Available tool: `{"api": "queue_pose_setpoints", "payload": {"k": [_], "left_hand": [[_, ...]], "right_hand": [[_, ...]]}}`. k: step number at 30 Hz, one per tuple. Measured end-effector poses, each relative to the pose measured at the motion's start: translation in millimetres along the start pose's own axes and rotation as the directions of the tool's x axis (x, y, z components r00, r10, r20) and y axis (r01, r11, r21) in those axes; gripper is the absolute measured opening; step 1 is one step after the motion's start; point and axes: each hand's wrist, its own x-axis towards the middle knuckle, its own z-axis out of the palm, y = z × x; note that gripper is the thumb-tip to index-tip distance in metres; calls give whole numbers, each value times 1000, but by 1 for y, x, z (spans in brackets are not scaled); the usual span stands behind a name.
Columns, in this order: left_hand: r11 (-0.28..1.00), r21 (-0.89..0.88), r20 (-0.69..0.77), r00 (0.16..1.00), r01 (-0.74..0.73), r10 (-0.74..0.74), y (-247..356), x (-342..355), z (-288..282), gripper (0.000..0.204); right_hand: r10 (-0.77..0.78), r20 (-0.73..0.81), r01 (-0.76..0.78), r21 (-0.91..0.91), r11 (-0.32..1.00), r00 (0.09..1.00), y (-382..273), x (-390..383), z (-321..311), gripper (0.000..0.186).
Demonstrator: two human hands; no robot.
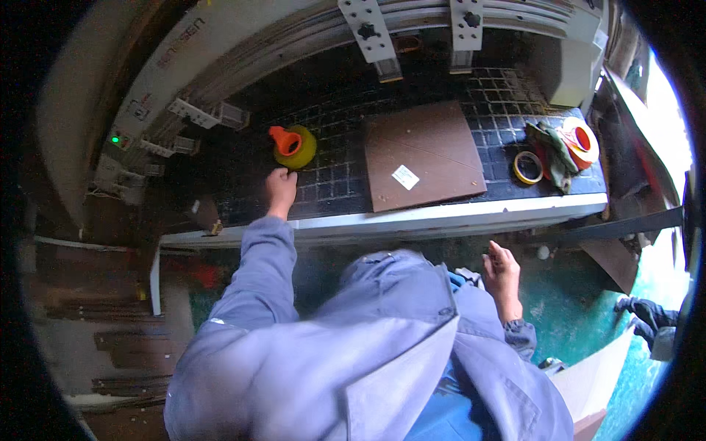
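Note:
On the dark gridded machine bed lies a yellow tape roll (305,153) with an orange dispenser (284,140) at its middle. My left hand (281,191) reaches to the near side of this roll, its fingers curled in. What they hold, if anything, is hidden. To the right rests a brown rectangular board (426,158) bearing a white label (405,176). My right hand (502,273) hangs beside my body, in front of the bed's edge, with loosely bent fingers apart and nothing visible in it.
At the bed's right end sit a yellow tape ring (527,167), a dark green cloth or glove (555,158) and a red-and-white roll (580,141). Machine clamps (371,37) overhang the back. A white front rail (412,217) borders the bed. Brown boards (136,349) are stacked lower left.

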Motion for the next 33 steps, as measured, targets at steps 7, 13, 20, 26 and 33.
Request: {"api": "queue_pose_setpoints", "payload": {"k": [7,13,20,26,33], "left_hand": [[982,78,244,958,-173,150,-63,-87,49,60],[990,66,234,966,-128,109,-61,-119,28,61],[977,-173,162,975,-121,150,1,-141,10,48],[952,-299,222,965,-66,137,81,-149,-32,32],[714,-602,264,755,-357,600,241,-166,-59,53]], "right_hand": [[37,91,-24,-140,990,995,4,-10,-6,33],[-57,-240,6,-206,979,969,17,78,-17,34],[142,-145,-197,-511,837,979,45,186,-36,35],[-62,-233,-31,-377,926,970,30,179,-43,14],[111,354,-342,700,627,929,-89,119,-47,25]]}}
